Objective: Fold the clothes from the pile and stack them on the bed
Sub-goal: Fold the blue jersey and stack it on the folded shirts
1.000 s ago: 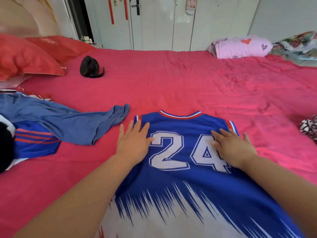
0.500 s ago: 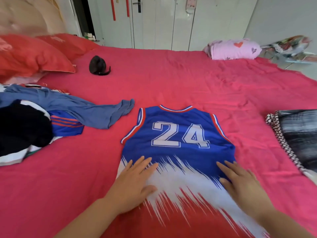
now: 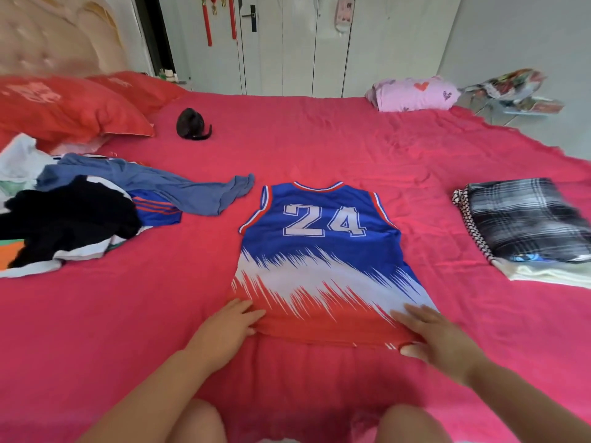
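Blue, white and red, the jersey (image 3: 319, 238) lies flat and back-up in the middle of the bed (image 3: 319, 139), neck away from the person and red hem nearest them. A second ago both hands lay flat across the number at the chest; half a second ago they were on the white band. Now they are at the hem, so a smoothing stroke has run the whole length of the cloth.

The left hand (image 3: 224, 330) rests on the hem's left corner with its fingers (image 3: 246, 310) straight and close together. The right hand (image 3: 438, 337) rests on the right corner, fingers (image 3: 412, 314) straight and slightly spread, its thumb lying on the bed just below the hem. Neither hand plainly pinches the cloth, though I cannot tell whether the left thumb has slipped under the edge.

The jersey looks flattened and ready for its first fold, which I judge to be the next step. With the hands already at the two hem corners, lifting the hem toward the neck seems the likeliest move.

Left of the jersey the pile (image 3: 80, 212) of unfolded clothes still holds several pieces, a blue one reaching almost to the jersey's shoulder. On the right, well apart, sits the stack (image 3: 527, 225) of folded ones with a plaid piece on top. The task seems partway through.

The only writing that can be read is "24", in large white outlined digits on the blue. Pale marks on the red pillow (image 3: 64, 107) are too blurred to read, and no brand shows.
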`<state>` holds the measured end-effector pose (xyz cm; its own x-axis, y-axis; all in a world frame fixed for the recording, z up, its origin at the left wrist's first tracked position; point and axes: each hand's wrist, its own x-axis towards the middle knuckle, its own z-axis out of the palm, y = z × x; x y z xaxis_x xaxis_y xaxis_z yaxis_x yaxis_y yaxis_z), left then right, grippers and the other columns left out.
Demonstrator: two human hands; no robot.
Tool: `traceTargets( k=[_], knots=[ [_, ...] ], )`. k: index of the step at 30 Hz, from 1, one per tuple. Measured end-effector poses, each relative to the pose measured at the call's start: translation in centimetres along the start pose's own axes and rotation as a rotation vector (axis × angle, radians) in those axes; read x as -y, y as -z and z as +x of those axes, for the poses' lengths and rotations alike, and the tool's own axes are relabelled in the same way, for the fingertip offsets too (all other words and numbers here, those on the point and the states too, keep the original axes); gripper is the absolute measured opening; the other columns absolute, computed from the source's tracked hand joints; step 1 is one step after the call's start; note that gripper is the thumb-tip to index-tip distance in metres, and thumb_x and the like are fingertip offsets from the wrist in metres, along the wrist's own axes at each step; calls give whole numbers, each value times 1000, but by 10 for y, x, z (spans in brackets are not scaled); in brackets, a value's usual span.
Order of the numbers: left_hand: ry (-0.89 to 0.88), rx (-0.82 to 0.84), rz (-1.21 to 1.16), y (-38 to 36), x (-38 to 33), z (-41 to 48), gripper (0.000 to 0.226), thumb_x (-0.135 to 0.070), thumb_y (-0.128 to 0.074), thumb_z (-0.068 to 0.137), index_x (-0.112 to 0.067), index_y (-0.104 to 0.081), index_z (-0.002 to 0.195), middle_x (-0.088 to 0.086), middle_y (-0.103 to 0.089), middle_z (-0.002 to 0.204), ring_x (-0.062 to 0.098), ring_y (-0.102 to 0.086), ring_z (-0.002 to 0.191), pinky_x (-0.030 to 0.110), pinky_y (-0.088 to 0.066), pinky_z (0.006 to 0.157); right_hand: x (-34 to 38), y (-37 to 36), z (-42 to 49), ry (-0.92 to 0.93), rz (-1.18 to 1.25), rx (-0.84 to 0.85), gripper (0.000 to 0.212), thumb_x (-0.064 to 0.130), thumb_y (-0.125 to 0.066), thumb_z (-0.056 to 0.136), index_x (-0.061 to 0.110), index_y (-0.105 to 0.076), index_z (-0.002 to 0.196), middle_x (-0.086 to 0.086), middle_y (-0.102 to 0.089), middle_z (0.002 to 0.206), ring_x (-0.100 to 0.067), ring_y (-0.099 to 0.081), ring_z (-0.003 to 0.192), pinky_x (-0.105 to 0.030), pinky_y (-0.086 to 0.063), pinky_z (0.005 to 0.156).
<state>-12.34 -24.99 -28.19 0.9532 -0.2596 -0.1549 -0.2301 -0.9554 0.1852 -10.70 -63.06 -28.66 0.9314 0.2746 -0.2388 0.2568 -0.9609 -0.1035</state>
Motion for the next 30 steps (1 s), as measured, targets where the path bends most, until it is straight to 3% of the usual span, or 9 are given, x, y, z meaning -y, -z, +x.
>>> traceTargets(
  k=[3,5,6,9,14,16,20,26,30],
  knots=[
    [-80,-144,-64,9,5,-8,52,-28,-27,82,-15,-65,116,8,-66,116,20,-64,105,28,-49,90,-3,1,-4,27,104,-194,34,32,-47,92,33,-57,124,2,-57,129,-18,-50,122,-29,-38,102],
    [-109,-207,-17,19,10,-10,44,-20,-35,70,-17,-73,91,3,-72,82,18,-71,71,27,-56,58,2,13,-10,-2,66,-268,20,24,-49,90,33,-62,103,6,-65,106,-18,-59,105,-33,-47,84],
    [-104,-193,10,26,9,-12,38,-18,-38,71,-18,-72,89,2,-71,80,20,-70,71,27,-55,57,3,20,-13,-14,45,-295,15,25,-51,90,30,-62,99,5,-64,100,-18,-59,100,-34,-47,79],
    [-112,-145,92,40,4,-16,27,-21,-41,91,-18,-63,106,2,-66,104,23,-59,100,30,-44,80,0,39,-21,10,10,-360,11,34,-56,89,25,-62,90,2,-63,91,-20,-59,93,-32,-41,71],
    [-60,178,144,37,-5,-21,28,-40,-46,94,-22,-62,109,-2,-62,112,18,-53,108,29,-42,86,4,47,-31,22,-139,78,42,72,-50,65,35,-60,82,16,-55,70,2,-52,75,-19,-29,66],
    [-42,126,129,32,-7,-18,42,-55,-40,91,-23,-64,105,-5,-64,108,17,-56,104,31,-45,85,6,48,-30,26,-124,42,62,80,-33,57,34,-62,83,17,-59,76,0,-56,81,-18,-32,71],
    [-30,-67,-22,32,-22,-1,37,-47,-39,95,-23,-62,112,-5,-62,115,17,-54,110,31,-44,90,23,49,-14,-9,177,-178,42,58,-38,89,24,-64,90,10,-60,81,-13,-56,81,-26,-40,73],
    [-35,-32,-50,43,-34,36,43,-43,-41,97,-25,-46,135,-3,-45,140,16,-42,128,31,-34,105,34,35,32,-4,163,-191,39,36,-44,96,26,-48,133,4,-53,133,-15,-46,124,-28,-38,101],
    [-24,-24,-50,58,-27,72,46,-41,-43,97,-23,-41,138,0,-43,140,18,-43,127,31,-35,102,30,38,69,20,113,-192,44,36,-40,97,28,-38,140,6,-44,140,-14,-39,130,-28,-36,104]
  ],
)
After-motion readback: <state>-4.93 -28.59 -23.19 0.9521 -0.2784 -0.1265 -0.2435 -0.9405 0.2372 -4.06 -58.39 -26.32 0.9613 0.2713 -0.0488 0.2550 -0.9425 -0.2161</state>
